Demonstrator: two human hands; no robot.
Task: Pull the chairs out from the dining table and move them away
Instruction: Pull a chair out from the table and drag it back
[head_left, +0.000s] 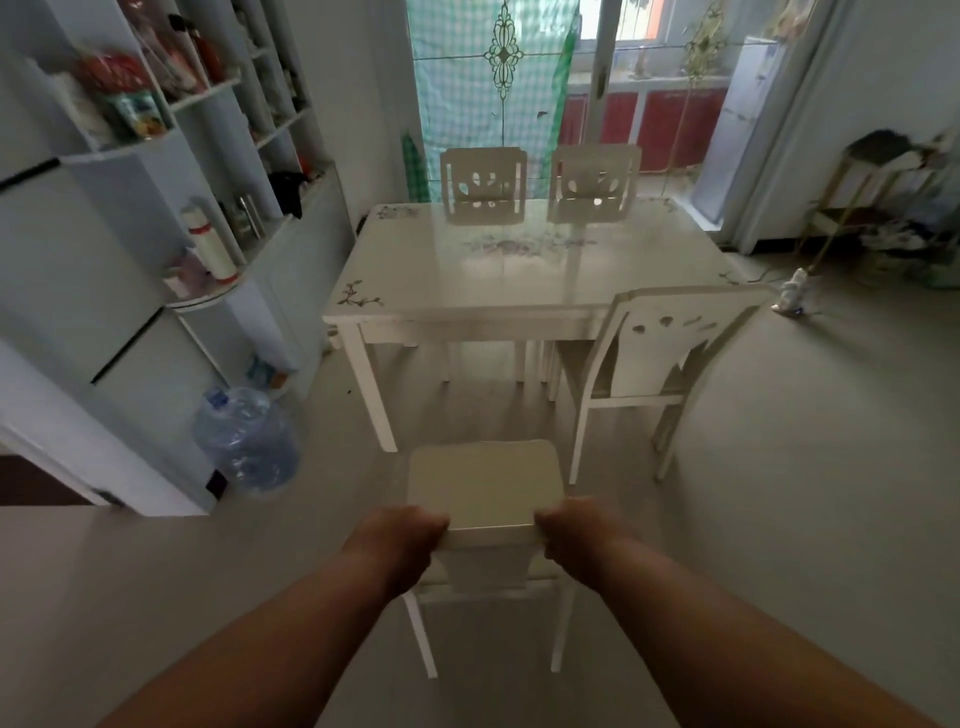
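A white dining table (467, 312) with flower decals stands in the middle of the room. A white chair (483, 483) sits pulled back from the table's near side, directly under me. My left hand (400, 540) grips the left end of its backrest top and my right hand (582, 535) grips the right end. A second chair (660, 343) is tucked at the table's near right corner, angled. Two more chairs (484, 187) (595, 182) stand against the far side.
A large water jug (247, 441) stands on the floor at the left, below white shelves (208, 156) full of items. A gold rack (872, 208) with clutter is at the right. Open floor lies to the right and behind the held chair.
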